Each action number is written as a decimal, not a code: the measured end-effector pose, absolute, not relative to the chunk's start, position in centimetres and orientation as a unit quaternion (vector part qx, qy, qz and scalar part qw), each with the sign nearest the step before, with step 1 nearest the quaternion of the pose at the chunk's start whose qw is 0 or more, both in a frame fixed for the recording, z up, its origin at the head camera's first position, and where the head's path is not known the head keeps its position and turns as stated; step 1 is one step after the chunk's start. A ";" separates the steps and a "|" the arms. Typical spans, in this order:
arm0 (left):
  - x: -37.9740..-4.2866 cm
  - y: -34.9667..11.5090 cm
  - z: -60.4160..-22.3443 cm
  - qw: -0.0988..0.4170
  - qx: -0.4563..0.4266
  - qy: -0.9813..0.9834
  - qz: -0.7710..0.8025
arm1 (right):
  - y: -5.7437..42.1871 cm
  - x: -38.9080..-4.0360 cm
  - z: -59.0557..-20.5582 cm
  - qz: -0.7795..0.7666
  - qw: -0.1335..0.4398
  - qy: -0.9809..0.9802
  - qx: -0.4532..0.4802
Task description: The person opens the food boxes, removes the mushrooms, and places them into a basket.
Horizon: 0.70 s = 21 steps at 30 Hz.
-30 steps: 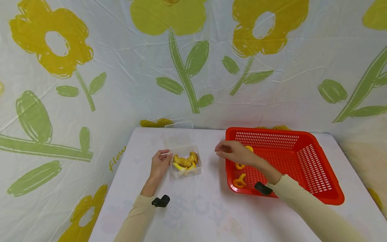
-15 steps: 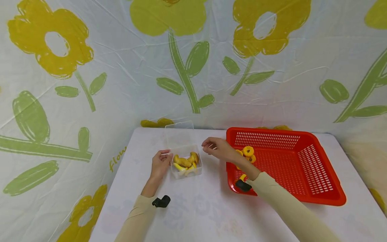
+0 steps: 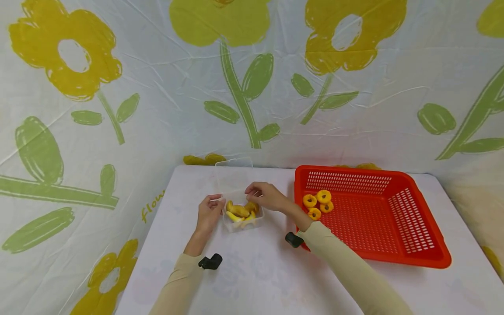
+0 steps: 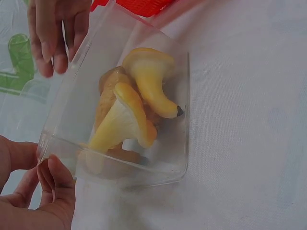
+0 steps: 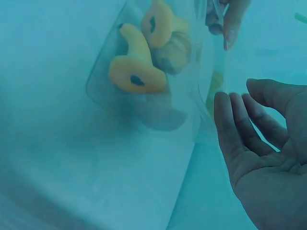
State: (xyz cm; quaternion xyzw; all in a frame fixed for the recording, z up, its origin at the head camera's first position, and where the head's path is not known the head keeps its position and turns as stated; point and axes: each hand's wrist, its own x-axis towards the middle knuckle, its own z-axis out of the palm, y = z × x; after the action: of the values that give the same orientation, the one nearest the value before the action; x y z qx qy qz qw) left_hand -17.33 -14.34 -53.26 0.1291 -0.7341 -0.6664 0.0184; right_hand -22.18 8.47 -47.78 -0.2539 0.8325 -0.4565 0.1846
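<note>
A clear plastic box (image 3: pixel 252 225) with its lid (image 3: pixel 234 174) raised at the back stands at the table's left. Inside lie brown and yellow mushrooms (image 4: pixel 151 79), probably toys. With thumb and fingers, my left hand (image 3: pixel 208 215) pinches the box's rim at its left rear corner, plain in the left wrist view. My right hand (image 3: pixel 268 197) is over the box's right rear corner, fingers bent, thumb apart, nothing held. Whether its fingertips touch the lid edge or rim, I cannot tell. In the head view it partly covers a brown mushroom.
A red perforated basket (image 3: pixel 417 210) stands to the right, with several yellow mushrooms (image 3: pixel 323 196) at its left end. My right forearm crosses its front left corner. A flower-printed cloth (image 3: pixel 157 87) hangs behind the white table (image 3: pixel 252 280).
My right hand has moved left from above the basket to the box's right rear corner. More mushrooms in the basket show now. My left hand stays at the box.
</note>
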 end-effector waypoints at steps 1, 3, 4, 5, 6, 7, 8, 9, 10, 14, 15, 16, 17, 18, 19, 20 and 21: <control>-17.4 -14.3 -53.2 0.018 0.131 -0.735 -0.665 | 8.1 -22.3 -47.9 -0.451 0.185 0.835 -0.254; -17.4 -14.3 -53.2 0.018 0.134 -0.737 -0.662 | 7.4 -22.4 -48.4 -0.441 0.184 0.840 -0.256; -17.6 -14.3 -53.7 0.021 0.136 -0.737 -0.661 | 7.0 -22.5 -48.5 -0.434 0.181 0.844 -0.259; -17.6 -14.3 -53.7 0.021 0.136 -0.738 -0.661 | 6.6 -22.5 -48.7 -0.425 0.181 0.848 -0.260; -17.6 -14.3 -53.7 0.022 0.136 -0.737 -0.662 | 6.3 -22.5 -48.7 -0.417 0.183 0.851 -0.263; -17.6 -14.3 -53.8 0.023 0.136 -0.736 -0.662 | 5.9 -22.5 -48.9 -0.412 0.186 0.851 -0.266; -17.6 -14.3 -53.8 0.024 0.135 -0.735 -0.664 | 5.6 -22.4 -49.0 -0.406 0.187 0.852 -0.271; -17.6 -14.3 -53.8 0.024 0.135 -0.734 -0.665 | 5.3 -22.4 -49.1 -0.400 0.191 0.853 -0.276; -17.6 -14.2 -53.8 0.024 0.134 -0.734 -0.666 | 5.0 -22.3 -49.4 -0.390 0.191 0.855 -0.283; -17.6 -14.2 -53.7 0.022 0.134 -0.734 -0.665 | 4.1 -22.0 -50.1 -0.361 0.187 0.864 -0.298; -17.6 -14.2 -53.8 0.022 0.135 -0.735 -0.664 | 3.9 -21.9 -50.3 -0.352 0.185 0.867 -0.299; -17.5 -14.2 -53.8 0.022 0.136 -0.736 -0.663 | 3.7 -21.8 -50.4 -0.343 0.181 0.872 -0.300; -17.5 -14.2 -53.8 0.023 0.136 -0.737 -0.661 | 3.5 -21.6 -50.5 -0.334 0.176 0.877 -0.299; -17.5 -14.2 -53.8 0.023 0.138 -0.737 -0.661 | 3.4 -21.4 -50.6 -0.322 0.171 0.882 -0.299; -17.5 -14.3 -53.8 0.024 0.139 -0.737 -0.661 | 3.3 -21.3 -50.7 -0.309 0.165 0.887 -0.300; -17.5 -14.3 -53.8 0.025 0.139 -0.736 -0.662 | 3.3 -21.1 -50.7 -0.301 0.160 0.891 -0.300; -17.5 -14.3 -53.8 0.025 0.138 -0.735 -0.663 | 3.2 -21.0 -50.6 -0.294 0.155 0.895 -0.297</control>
State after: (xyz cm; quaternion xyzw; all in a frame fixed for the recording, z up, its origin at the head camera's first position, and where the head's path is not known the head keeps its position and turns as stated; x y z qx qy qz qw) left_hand -17.46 -14.28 -53.77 0.1377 -0.7355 -0.6629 0.0254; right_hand -21.00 3.24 -50.62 -0.2969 0.8951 -0.2940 0.1553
